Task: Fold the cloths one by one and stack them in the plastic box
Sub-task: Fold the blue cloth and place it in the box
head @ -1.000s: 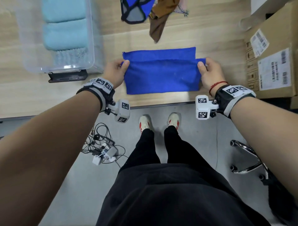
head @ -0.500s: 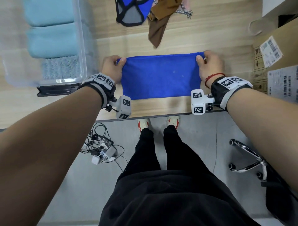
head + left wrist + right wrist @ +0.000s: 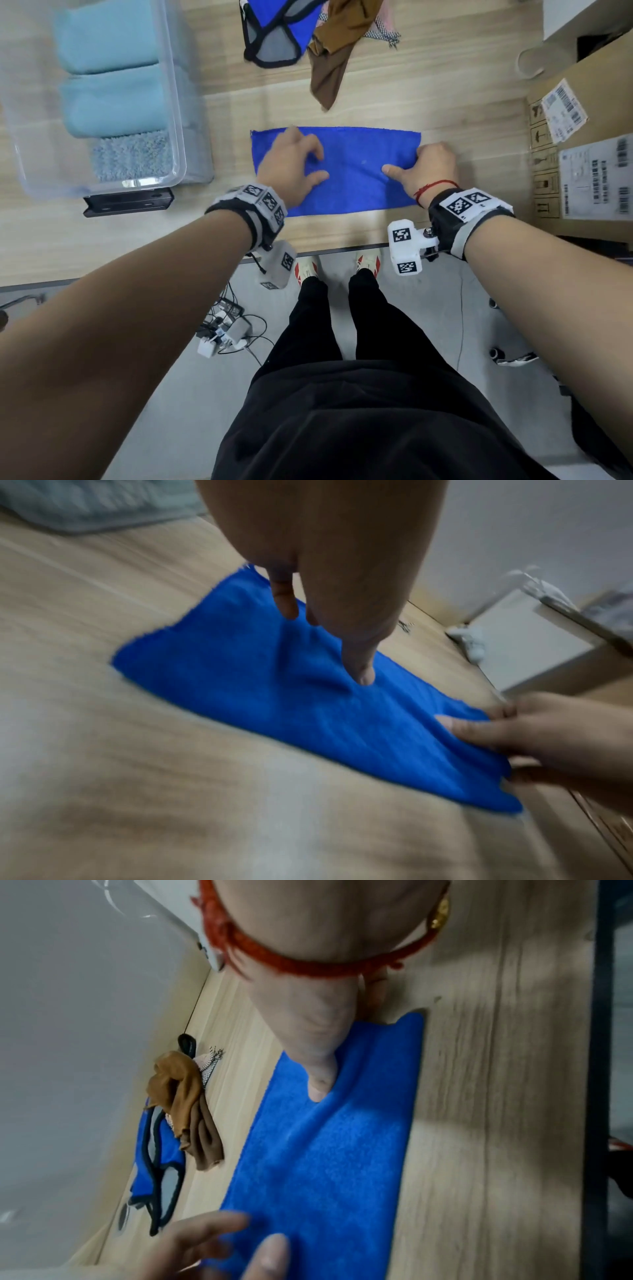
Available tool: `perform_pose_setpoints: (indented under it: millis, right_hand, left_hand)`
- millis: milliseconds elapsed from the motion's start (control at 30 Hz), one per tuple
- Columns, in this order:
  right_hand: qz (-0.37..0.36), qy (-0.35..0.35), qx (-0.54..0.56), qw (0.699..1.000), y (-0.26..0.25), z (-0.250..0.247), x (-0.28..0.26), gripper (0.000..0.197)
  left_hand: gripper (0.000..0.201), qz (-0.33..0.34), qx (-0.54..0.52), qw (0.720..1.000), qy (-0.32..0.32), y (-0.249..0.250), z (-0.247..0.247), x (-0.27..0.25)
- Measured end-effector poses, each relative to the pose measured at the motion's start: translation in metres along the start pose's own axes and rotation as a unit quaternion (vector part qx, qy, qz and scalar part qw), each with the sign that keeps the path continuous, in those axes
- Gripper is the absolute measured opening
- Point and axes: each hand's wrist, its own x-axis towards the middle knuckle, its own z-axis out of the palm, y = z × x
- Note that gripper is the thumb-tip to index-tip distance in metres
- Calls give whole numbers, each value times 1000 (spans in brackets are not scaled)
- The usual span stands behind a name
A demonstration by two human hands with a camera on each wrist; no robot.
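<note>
The blue cloth [image 3: 356,171] lies flat on the wooden worktop [image 3: 462,113], folded into a long strip that runs left to right near the front edge. We have both hands on it. Our left hand [image 3: 291,168] rests on the left part of the strip, palm down, its fingers [image 3: 359,666] loosely spread with the tips touching the fabric; it grips nothing. Our right hand [image 3: 431,171] is at the strip's right end, thumb lying on top of the cloth and pointing inward, the other fingers [image 3: 507,710] curled at the edge. From the left wrist view they seem to pinch that end, though the picture is blurred.

To the left of the cloth stands the clear plastic box [image 3: 178,113], well apart from our hands. Inside it we see light blue folded cloths [image 3: 109,99] stacked in a row, with a fluffier pale one [image 3: 132,156] nearest us. A black bracket [image 3: 128,204] lies on the worktop just in front of the box.

Farther back on the worktop waits a loose heap: a blue and grey piece with black trim [image 3: 274,34], and beside it a brown cloth [image 3: 332,68] touching a checked one [image 3: 385,32]. A cardboard box with labels [image 3: 582,164] sits at the right.
</note>
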Motion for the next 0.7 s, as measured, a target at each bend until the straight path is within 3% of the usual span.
perform_pose_setpoints:
  millis: [67, 167, 267, 367, 500, 700]
  right_hand:
    - [-12, 9, 35, 999, 2, -1, -7, 51]
    - [-32, 18, 180, 983, 11, -2, -16, 32]
    - [-23, -20, 291, 956, 23, 0, -27, 45]
    - [-6, -36, 285, 958, 40, 3, -36, 52]
    - [-12, -12, 305, 952, 52, -1, -39, 35]
    - [-87, 8, 252, 964, 3, -23, -50, 14]
  left_hand:
    - [39, 28, 40, 998, -50, 9, 17, -5]
    - [50, 28, 89, 995, -38, 15, 34, -12]
    - [52, 46, 116, 992, -29, 26, 46, -19]
    - [52, 54, 125, 990, -32, 38, 54, -24]
    - [54, 46, 91, 994, -49, 40, 50, -30]
    - [23, -70, -72, 995, 21, 5, 14, -46]
